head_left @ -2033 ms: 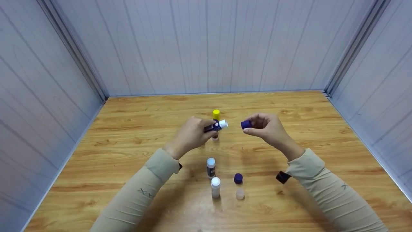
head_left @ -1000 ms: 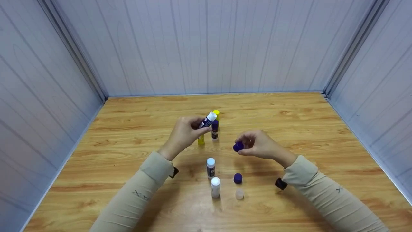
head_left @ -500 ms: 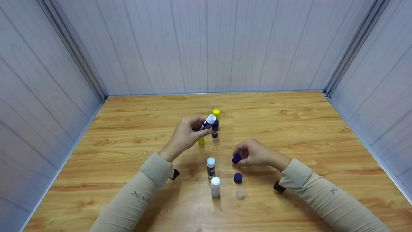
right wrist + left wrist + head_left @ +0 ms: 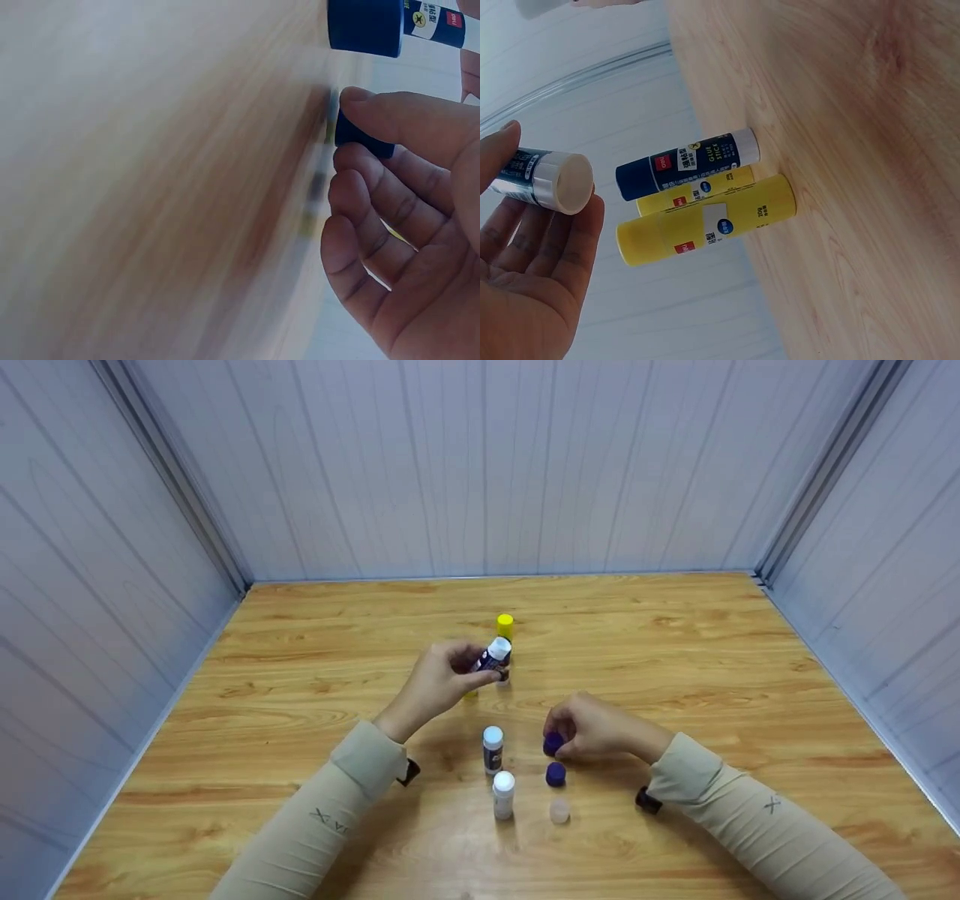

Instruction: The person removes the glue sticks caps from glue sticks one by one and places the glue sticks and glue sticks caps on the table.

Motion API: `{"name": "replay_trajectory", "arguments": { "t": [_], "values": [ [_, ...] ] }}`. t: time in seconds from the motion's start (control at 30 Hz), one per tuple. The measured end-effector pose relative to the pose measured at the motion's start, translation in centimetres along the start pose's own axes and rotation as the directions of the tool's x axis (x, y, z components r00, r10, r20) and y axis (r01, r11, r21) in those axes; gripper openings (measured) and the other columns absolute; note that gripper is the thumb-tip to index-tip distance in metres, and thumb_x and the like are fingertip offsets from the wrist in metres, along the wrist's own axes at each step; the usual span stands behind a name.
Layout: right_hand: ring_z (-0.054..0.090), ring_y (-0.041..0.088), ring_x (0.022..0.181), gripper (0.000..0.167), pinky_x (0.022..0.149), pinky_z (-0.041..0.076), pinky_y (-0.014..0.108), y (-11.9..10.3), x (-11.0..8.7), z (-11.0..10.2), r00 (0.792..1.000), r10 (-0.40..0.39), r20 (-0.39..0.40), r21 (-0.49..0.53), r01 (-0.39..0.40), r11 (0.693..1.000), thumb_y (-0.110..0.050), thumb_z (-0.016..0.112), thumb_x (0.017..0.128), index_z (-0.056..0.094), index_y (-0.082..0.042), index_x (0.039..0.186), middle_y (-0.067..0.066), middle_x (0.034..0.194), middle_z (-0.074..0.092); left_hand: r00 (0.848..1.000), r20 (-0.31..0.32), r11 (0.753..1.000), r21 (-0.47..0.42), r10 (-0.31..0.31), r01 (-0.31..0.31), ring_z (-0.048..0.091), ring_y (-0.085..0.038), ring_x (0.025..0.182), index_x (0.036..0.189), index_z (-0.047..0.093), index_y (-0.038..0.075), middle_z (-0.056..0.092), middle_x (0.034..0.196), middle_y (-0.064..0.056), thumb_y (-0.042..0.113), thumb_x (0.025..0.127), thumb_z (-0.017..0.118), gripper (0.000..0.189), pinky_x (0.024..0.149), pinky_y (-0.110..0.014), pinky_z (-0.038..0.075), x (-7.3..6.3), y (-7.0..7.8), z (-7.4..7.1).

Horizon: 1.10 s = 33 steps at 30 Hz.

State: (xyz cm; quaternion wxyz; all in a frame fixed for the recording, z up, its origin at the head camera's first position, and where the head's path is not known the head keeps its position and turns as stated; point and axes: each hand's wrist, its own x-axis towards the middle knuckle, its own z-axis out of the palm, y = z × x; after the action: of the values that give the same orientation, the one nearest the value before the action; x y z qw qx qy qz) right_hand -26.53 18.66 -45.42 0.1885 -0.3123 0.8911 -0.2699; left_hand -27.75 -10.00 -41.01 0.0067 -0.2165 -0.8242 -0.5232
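Observation:
My left hand [image 4: 439, 679] grips an uncapped glue stick [image 4: 493, 654] with a dark label, tilted above the table; its white open end [image 4: 574, 184] shows in the left wrist view. My right hand [image 4: 592, 727] pinches a dark blue cap [image 4: 553, 744] between thumb and fingers, low at the tabletop; whether the cap touches the wood I cannot tell. Just nearer to me stand another dark blue cap [image 4: 555, 774] and a translucent cap [image 4: 559, 811]. Left of these caps, two glue sticks with white tops stand upright, one dark-labelled [image 4: 493, 754] and one white [image 4: 503, 796].
Behind my left hand stand a navy glue stick [image 4: 690, 163] and two yellow ones, the nearer yellow stick [image 4: 712, 229] overlapping the farther yellow stick [image 4: 660, 201]. Pale panels [image 4: 480, 472] wall the wooden table [image 4: 712, 660] at the back and both sides.
My right hand has carried the dark blue cap away from the glue stick, down and towards me to the row of caps. The left hand has tilted the glue stick upward and shifted slightly.

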Motion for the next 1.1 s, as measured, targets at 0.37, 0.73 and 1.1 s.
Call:
{"name": "replay_trajectory", "arguments": {
  "t": [0.37, 0.73, 1.1],
  "values": [
    [0.058, 0.008, 0.071, 0.015, 0.066, 0.050, 0.024, -0.2, 0.0, 0.2, 1.000, 0.007, 0.009, -0.014, -0.007, 1.000, -0.003, 0.085, 0.085, 0.080, -0.009, 0.097, -0.003, 0.080, 0.068, 1.000, 0.012, 0.998, 0.060, 0.005, -0.006, 0.068, -0.017, 0.091, 0.113, 0.081, 0.013, 0.077, 0.106, -0.002, 0.018, 0.096, 0.086, 0.019, 0.080, -0.034, 0.060, -0.5, -0.5, 0.3],
    [0.059, 0.009, 0.071, 0.015, 0.065, 0.051, 0.025, -0.5, 0.0, 0.2, 0.999, 0.029, 0.018, 0.005, -0.029, 1.000, -0.001, 0.085, 0.085, 0.080, -0.009, 0.096, -0.002, 0.080, 0.069, 0.999, 0.046, 0.997, 0.081, -0.010, 0.007, 0.068, -0.018, 0.090, 0.115, 0.082, 0.009, 0.078, 0.106, -0.003, 0.020, 0.096, 0.086, 0.023, 0.080, -0.033, 0.059, -0.7, -0.9, 0.5],
    [0.058, 0.009, 0.070, 0.015, 0.065, 0.050, 0.025, -0.6, 0.1, 0.2, 0.999, 0.046, 0.021, 0.031, -0.047, 0.998, 0.001, 0.084, 0.084, 0.080, -0.009, 0.095, -0.003, 0.078, 0.068, 0.989, 0.121, 0.994, 0.077, -0.089, 0.081, 0.072, -0.019, 0.101, 0.119, 0.080, 0.008, 0.079, 0.110, -0.006, 0.011, 0.096, 0.084, 0.024, 0.091, -0.037, 0.064, -1.1, -1.8, 0.9]
  ]
}}
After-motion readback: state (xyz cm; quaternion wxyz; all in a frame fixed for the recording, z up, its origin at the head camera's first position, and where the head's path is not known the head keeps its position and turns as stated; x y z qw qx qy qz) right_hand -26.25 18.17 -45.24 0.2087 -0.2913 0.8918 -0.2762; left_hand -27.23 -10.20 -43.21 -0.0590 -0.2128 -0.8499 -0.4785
